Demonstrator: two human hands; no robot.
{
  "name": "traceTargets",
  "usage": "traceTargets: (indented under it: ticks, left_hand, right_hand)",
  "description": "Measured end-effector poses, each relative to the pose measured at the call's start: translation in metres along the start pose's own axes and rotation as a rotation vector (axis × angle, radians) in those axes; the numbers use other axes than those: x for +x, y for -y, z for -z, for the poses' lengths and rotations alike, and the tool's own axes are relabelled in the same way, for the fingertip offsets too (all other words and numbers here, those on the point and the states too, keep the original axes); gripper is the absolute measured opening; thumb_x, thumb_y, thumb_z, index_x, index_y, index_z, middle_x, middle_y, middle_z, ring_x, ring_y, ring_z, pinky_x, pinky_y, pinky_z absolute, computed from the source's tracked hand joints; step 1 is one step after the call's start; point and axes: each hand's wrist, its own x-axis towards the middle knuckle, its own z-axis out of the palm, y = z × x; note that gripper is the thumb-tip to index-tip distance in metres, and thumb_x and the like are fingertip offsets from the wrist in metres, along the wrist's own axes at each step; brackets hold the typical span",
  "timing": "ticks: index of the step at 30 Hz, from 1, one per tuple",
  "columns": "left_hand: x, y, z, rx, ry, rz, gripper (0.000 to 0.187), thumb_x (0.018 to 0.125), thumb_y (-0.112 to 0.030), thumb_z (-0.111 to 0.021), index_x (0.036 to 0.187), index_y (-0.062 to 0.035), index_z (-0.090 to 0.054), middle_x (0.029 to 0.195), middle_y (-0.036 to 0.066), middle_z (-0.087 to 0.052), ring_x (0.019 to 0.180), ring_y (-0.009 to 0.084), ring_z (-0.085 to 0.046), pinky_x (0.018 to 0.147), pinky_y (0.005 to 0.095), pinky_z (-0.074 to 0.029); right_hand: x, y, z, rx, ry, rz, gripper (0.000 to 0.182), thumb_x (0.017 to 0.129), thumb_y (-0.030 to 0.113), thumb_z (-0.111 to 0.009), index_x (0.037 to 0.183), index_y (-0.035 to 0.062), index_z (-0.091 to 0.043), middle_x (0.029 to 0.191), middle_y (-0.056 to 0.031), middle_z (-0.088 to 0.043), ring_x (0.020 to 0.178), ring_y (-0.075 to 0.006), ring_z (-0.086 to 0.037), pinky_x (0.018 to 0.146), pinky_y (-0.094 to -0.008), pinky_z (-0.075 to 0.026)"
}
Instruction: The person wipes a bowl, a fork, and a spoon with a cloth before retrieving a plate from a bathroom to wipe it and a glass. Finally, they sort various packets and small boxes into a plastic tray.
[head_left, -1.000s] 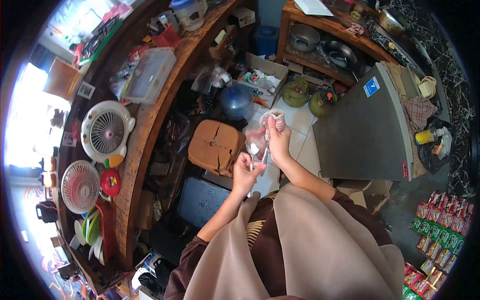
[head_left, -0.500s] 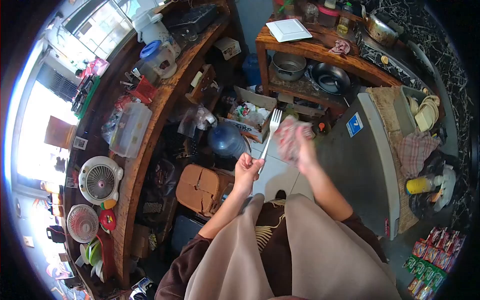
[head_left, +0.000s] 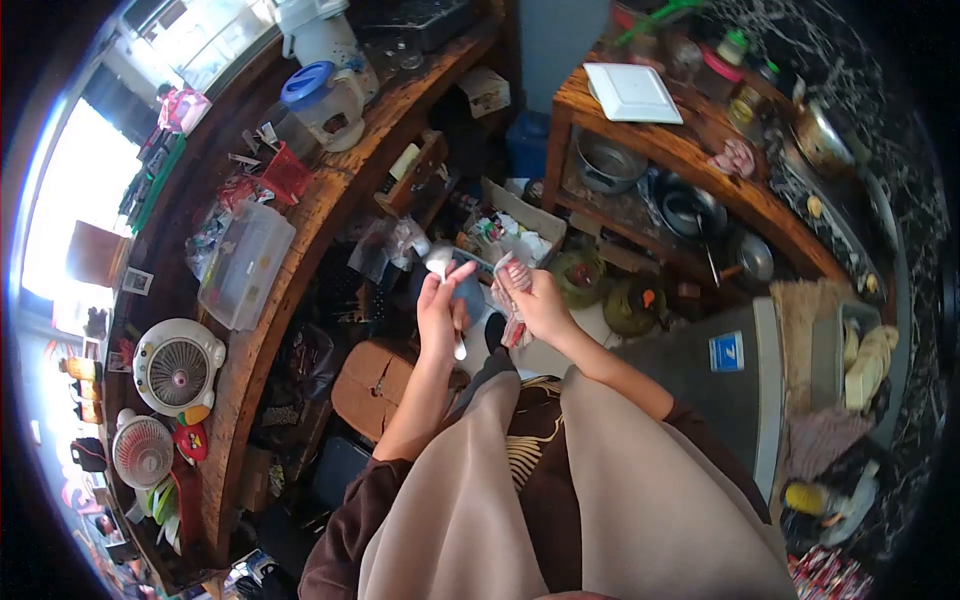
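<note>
My left hand (head_left: 437, 312) is closed around a fork (head_left: 437, 265), whose pale head shows above the fingers and whose handle end comes out below. The fork's head looks rounded here, and its tines cannot be made out. Just to the right, my right hand (head_left: 538, 305) grips a bunched red-and-white cloth (head_left: 513, 285), part of which hangs below the fingers. Cloth and fork are apart, with a small gap between the two hands. Both hands are in front of my lap, above the floor.
A wooden counter (head_left: 330, 190) with a blue-lidded jug (head_left: 325, 110) and fans runs along the left. Ahead right, a white square plate (head_left: 633, 93) rests on a wooden table. Pans (head_left: 690, 205) and gas cylinders (head_left: 635, 303) stand lower. A grey fridge (head_left: 690, 375) is at right.
My right hand with the cloth has moved left, closer to my left hand. The fork has shifted left and its head no longer shows clear tines. The view has turned, and a foot now shows below.
</note>
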Motion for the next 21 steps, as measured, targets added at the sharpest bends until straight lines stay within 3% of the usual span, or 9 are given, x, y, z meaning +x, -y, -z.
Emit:
traceTargets:
  ticks: [7, 10, 11, 12, 14, 16, 18, 20, 21]
  left_hand:
    - [0.097, -0.072, -0.010, -0.017, 0.003, -0.165, 0.015, 0.084, -0.018, -0.055, 0.094, -0.0103, -0.046, 0.076, 0.000, -0.059, 0.040, 0.0006, -0.030, 0.037, 0.0154, -0.024]
    - [0.134, -0.098, 0.002, 0.024, -0.164, -0.282, 0.030, 0.079, -0.009, -0.061, 0.105, -0.0061, -0.047, 0.077, 0.002, -0.061, 0.046, -0.0007, -0.039, 0.038, 0.0143, -0.026]
    - [0.146, -0.105, 0.016, 0.044, -0.157, -0.280, 0.035, 0.078, -0.007, -0.061, 0.109, -0.0038, -0.046, 0.081, 0.002, -0.062, 0.050, -0.0008, -0.043, 0.038, 0.0141, -0.026]
    - [0.157, -0.108, 0.029, 0.090, -0.145, -0.291, 0.026, 0.078, -0.006, -0.061, 0.101, -0.0041, -0.050, 0.081, 0.003, -0.062, 0.054, 0.0002, -0.046, 0.040, 0.0138, -0.028]
    - [0.191, -0.094, 0.053, 0.189, -0.135, -0.705, 0.017, 0.080, -0.009, -0.059, 0.095, -0.0057, -0.051, 0.083, 0.004, -0.061, 0.045, 0.0001, -0.038, 0.038, 0.0149, -0.027]
    - [0.194, -0.115, 0.051, 0.081, -0.387, -0.630, 0.006, 0.082, -0.009, -0.057, 0.083, -0.0078, -0.051, 0.084, 0.003, -0.061, 0.045, -0.0008, -0.035, 0.038, 0.0148, -0.026]
    - [0.197, -0.129, 0.053, 0.116, -0.385, -0.479, 0.005, 0.083, -0.012, -0.056, 0.086, -0.0073, -0.054, 0.088, 0.004, -0.062, 0.045, -0.0010, -0.034, 0.037, 0.0153, -0.024]
    - [0.200, -0.142, 0.046, 0.173, -0.361, -0.366, 0.008, 0.084, -0.011, -0.055, 0.087, -0.0040, -0.054, 0.087, 0.007, -0.062, 0.058, 0.0037, -0.045, 0.049, 0.0175, -0.033]
    - [0.201, -0.143, 0.044, 0.222, -0.333, -0.256, 0.011, 0.084, -0.011, -0.054, 0.088, -0.0007, -0.055, 0.085, 0.009, -0.062, 0.071, 0.0083, -0.055, 0.060, 0.0196, -0.042]
  right_hand:
    - [0.130, 0.001, -0.040, -0.151, 0.216, -0.048, 0.031, 0.085, 0.028, -0.053, 0.072, 0.0004, -0.059, 0.059, -0.0025, -0.056, 0.054, -0.0091, -0.051, 0.052, -0.0272, -0.040]
    - [0.174, 0.017, -0.067, -0.240, 0.412, -0.053, 0.031, 0.085, 0.028, -0.053, 0.071, 0.0000, -0.057, 0.058, -0.0025, -0.055, 0.053, -0.0094, -0.051, 0.051, -0.0280, -0.040]
    - [0.176, 0.038, -0.076, -0.202, 0.429, -0.237, 0.030, 0.084, 0.027, -0.054, 0.071, -0.0003, -0.057, 0.057, -0.0031, -0.055, 0.052, -0.0096, -0.050, 0.050, -0.0280, -0.040]
    - [0.190, 0.005, -0.081, -0.147, 0.443, -0.209, 0.030, 0.084, 0.026, -0.055, 0.072, -0.0020, -0.056, 0.056, -0.0046, -0.054, 0.054, -0.0104, -0.052, 0.051, -0.0303, -0.042]
    - [0.207, 0.000, -0.091, -0.298, 0.468, -0.064, 0.022, 0.080, 0.019, -0.056, 0.075, -0.0025, -0.056, 0.058, -0.0104, -0.056, 0.057, -0.0190, -0.059, 0.055, -0.0346, -0.044]
    - [0.220, -0.005, -0.091, -0.342, 0.487, 0.001, 0.018, 0.077, 0.016, -0.056, 0.076, -0.0019, -0.057, 0.061, -0.0136, -0.057, 0.061, -0.0244, -0.060, 0.057, -0.0361, -0.045]
    - [0.229, -0.008, -0.088, -0.379, 0.500, 0.065, 0.015, 0.074, 0.013, -0.056, 0.078, -0.0014, -0.058, 0.065, -0.0167, -0.059, 0.065, -0.0298, -0.061, 0.059, -0.0376, -0.045]
    - [0.244, -0.001, -0.082, -0.533, 0.555, 0.013, 0.026, 0.083, 0.025, -0.057, 0.084, -0.0010, -0.058, 0.070, -0.0088, -0.062, 0.061, -0.0121, -0.055, 0.060, -0.0286, -0.044]
    - [0.251, 0.009, -0.082, -0.553, 0.579, -0.014, 0.026, 0.083, 0.025, -0.057, 0.083, -0.0012, -0.058, 0.067, -0.0091, -0.061, 0.060, -0.0133, -0.056, 0.059, -0.0286, -0.044]
